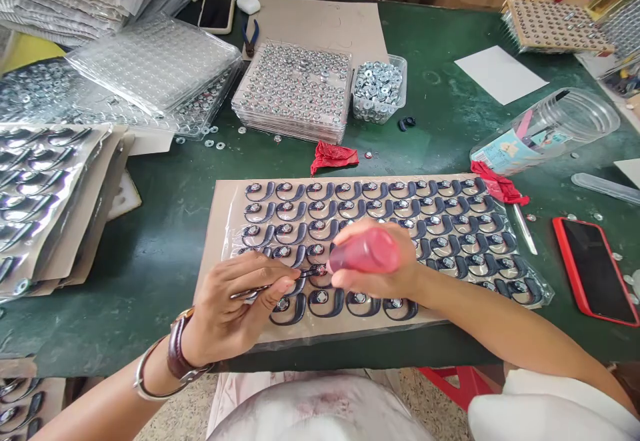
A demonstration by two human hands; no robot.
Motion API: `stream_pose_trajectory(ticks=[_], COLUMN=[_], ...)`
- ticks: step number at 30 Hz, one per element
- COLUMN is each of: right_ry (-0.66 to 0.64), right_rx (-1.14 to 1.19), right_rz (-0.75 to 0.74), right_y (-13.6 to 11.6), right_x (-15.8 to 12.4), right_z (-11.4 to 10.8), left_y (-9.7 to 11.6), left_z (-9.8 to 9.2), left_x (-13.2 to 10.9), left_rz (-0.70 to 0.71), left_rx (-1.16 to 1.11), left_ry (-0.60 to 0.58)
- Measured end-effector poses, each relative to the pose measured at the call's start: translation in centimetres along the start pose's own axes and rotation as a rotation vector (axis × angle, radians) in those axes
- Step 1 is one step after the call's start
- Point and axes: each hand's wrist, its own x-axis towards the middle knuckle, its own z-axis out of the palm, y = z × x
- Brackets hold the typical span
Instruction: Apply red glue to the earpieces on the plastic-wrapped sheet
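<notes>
My right hand (370,261) is wrapped round a red squeeze bottle (373,250), its nozzle pointing left over the sheet. In my left hand (245,301) is a slim pair of tweezers (245,292), mostly covered by the fingers. The tweezers' tip and the nozzle meet at one dark curved hook piece (320,270). Rows of such black hook-shaped pieces (325,302), each with a round metal disc, lie on a film-covered cardboard sheet (227,214) beneath both hands.
Behind the sheet stand a stack of clear trays with metal parts (295,88) and a plastic tub of washers (379,88). To the right are a clear jar (550,128) and a red-cased phone (597,271). Stacked cards of hooks (45,208) sit at the left.
</notes>
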Motion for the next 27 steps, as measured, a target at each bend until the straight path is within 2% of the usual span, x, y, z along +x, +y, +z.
stream_pose_trajectory(ticks=[2, 5, 7, 9, 15, 19, 23, 25, 27], right_ry=[-0.069, -0.245, -0.341, -0.371, -0.301, -0.279, -0.323, -0.290, -0.189], right_rx=[0.106, 0.142, 0.119, 0.108, 0.223, 0.252, 0.244, 0.283, 0.348], right_rz=[0.109, 0.212, 0.222, 0.208, 0.206, 0.210, 0.232, 0.257, 0.301], right_y=[-1.1, -2.2, -2.2, -1.9, -1.0, -1.0, -0.9, -0.9, -1.0], right_x=[0.8, 1.9, 2.5, 2.9, 2.6, 1.9, 1.3, 0.8, 0.0], right_z=[-1.3, -3.1, -3.9, -4.1, -4.2, -6.3, -8.0, -7.3, -5.4], left_y=[0.4, 1.3, 1.9, 2.4, 3.2, 3.5, 3.6, 3.6, 3.6], left_z=[0.0, 0.0, 0.2, 0.5, 1.4, 1.7, 2.1, 2.3, 2.4], left_x=[-0.3, -1.2, -2.0, -2.8, -3.7, -4.0, -4.4, -4.6, -4.9], left_rz=[0.082, 0.228, 0.318, 0.383, 0.393, 0.374, 0.346, 0.341, 0.340], left_rx=[0.030, 0.100, 0.162, 0.220, 0.260, 0.298, 0.290, 0.282, 0.284], left_ry=[0.005, -0.042, -0.103, -0.135, -0.129, -0.107, -0.096, -0.096, -0.103])
